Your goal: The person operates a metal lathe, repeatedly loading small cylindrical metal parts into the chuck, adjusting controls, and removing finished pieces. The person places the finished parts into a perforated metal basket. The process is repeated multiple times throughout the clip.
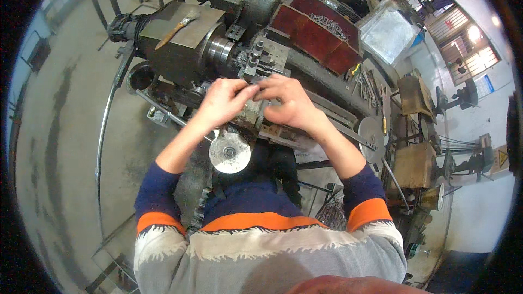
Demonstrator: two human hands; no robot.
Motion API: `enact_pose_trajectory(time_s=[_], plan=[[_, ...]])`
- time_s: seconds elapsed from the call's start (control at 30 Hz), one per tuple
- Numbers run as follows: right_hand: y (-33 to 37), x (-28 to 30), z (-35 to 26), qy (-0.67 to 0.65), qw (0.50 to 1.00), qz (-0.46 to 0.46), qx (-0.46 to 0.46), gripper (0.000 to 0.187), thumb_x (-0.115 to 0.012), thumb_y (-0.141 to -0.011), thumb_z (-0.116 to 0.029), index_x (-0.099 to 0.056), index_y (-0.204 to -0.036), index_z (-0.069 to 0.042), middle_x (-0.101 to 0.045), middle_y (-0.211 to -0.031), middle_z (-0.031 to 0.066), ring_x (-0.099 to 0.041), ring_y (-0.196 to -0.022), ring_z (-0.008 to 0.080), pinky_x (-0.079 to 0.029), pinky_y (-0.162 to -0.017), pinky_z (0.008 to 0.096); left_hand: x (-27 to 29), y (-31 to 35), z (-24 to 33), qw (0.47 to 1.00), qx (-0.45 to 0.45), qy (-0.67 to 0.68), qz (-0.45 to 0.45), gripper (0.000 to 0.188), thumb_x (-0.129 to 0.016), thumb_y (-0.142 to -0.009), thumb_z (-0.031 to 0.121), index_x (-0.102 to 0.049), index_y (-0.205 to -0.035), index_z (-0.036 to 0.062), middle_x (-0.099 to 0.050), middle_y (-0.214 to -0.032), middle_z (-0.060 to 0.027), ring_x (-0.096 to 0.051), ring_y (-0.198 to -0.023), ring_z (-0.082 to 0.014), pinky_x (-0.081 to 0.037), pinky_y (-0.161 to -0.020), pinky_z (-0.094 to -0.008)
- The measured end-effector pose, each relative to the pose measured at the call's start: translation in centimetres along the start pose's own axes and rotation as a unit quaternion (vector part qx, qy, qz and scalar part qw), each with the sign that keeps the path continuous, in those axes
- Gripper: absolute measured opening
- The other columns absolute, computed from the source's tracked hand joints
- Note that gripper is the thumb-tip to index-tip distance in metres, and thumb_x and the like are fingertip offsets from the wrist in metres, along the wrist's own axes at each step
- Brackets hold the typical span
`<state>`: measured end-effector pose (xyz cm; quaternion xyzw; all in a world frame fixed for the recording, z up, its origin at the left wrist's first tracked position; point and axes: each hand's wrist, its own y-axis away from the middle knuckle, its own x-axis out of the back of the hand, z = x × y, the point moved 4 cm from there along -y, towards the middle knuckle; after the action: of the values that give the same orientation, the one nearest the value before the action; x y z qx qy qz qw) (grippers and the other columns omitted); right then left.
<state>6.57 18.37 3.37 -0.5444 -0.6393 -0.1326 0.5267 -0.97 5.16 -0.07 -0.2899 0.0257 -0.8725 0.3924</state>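
Both hands meet over the carriage of a small metal lathe, just in front of its tool post (254, 61). My left hand (224, 99) is closed, thumb and forefinger pressed together. Close by on its right, my right hand (289, 100) has its fingers curled inward, and the fingertips of the two hands nearly touch. Whatever is pinched there is hidden by the fingers. A shiny round spindle nose (220, 50) lies beyond my left hand. Below the hands sits a pale round handwheel (230, 152) on the carriage front.
A wooden-handled brush (173, 34) rests on the headstock (185, 16). Behind the lathe bed stands a dark red metal bin (313, 38) holding many small metal pieces (330, 26). Hand tools (366, 88) and a grey disc (371, 133) lie at the right. A long bar (163, 108) juts out left.
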Motion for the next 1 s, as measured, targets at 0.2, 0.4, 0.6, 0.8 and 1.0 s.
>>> enact_pose_trajectory(time_s=[0.2, 0.4, 0.6, 0.8, 1.0], plan=[[-7.4, -2.5, 5.9, 0.248, 0.959, -0.095, -0.096, 0.035, -0.062, -0.052, -0.02, -0.069, -0.083, -0.008, -0.063, -0.088, 0.0096, -0.053, -0.092, 0.0271, -0.041, -0.085, 0.0339, 12.6, 4.5, -3.6, 0.981, 0.072, -0.133, 0.12, 0.039, -0.061, -0.081, 0.028, -0.056, -0.109, 0.0004, -0.06, -0.069, -0.0128, -0.06, -0.064, -0.018, -0.046, -0.06, -0.0308], [-10.2, -5.3, 9.6, 0.251, 0.926, -0.182, -0.216, 0.034, -0.061, -0.053, -0.023, -0.072, -0.083, -0.013, -0.065, -0.085, 0.0105, -0.056, -0.092, 0.0261, -0.043, -0.085, 0.0339, 26.5, 17.4, -10.8, 0.891, 0.21, -0.281, 0.29, 0.032, -0.054, -0.08, 0.007, -0.057, -0.112, 0.005, -0.059, -0.069, -0.0092, -0.054, -0.062, -0.0122, -0.044, -0.061, -0.0273], [-9.8, -5.2, 10.2, 0.154, 0.938, -0.185, -0.248, 0.036, -0.061, -0.053, -0.023, -0.071, -0.085, -0.012, -0.065, -0.083, 0.0148, -0.061, -0.084, 0.0293, -0.049, -0.076, 0.0349, 27.0, 25.7, -13.7, 0.879, 0.274, -0.262, 0.289, 0.035, -0.055, -0.079, 0.009, -0.055, -0.113, 0.0017, -0.059, -0.075, -0.0089, -0.054, -0.067, -0.0129, -0.044, -0.065, -0.0276], [-10.4, -4.9, 9.6, 0.132, 0.937, -0.21, -0.248, 0.039, -0.061, -0.054, -0.02, -0.07, -0.091, -0.012, -0.065, -0.083, 0.0158, -0.062, -0.081, 0.0296, -0.048, -0.075, 0.0351, 23.5, 24.4, -14.7, 0.869, 0.325, -0.327, 0.179, 0.039, -0.064, -0.077, 0.019, -0.053, -0.108, -0.001, -0.059, -0.07, -0.0146, -0.058, -0.066, -0.0258, -0.045, -0.062, -0.0361], [-10.9, -5.2, 9.8, 0.149, 0.938, -0.221, -0.219, 0.04, -0.06, -0.055, -0.017, -0.069, -0.093, -0.012, -0.064, -0.084, 0.0174, -0.061, -0.079, 0.0308, -0.048, -0.074, 0.0365, 24.3, 23.6, -15.8, 0.85, 0.341, -0.37, 0.157, 0.021, -0.061, -0.074, 0.014, -0.053, -0.088, 0.001, -0.059, -0.071, -0.0179, -0.058, -0.071, -0.0361, -0.045, -0.063, -0.0417]])
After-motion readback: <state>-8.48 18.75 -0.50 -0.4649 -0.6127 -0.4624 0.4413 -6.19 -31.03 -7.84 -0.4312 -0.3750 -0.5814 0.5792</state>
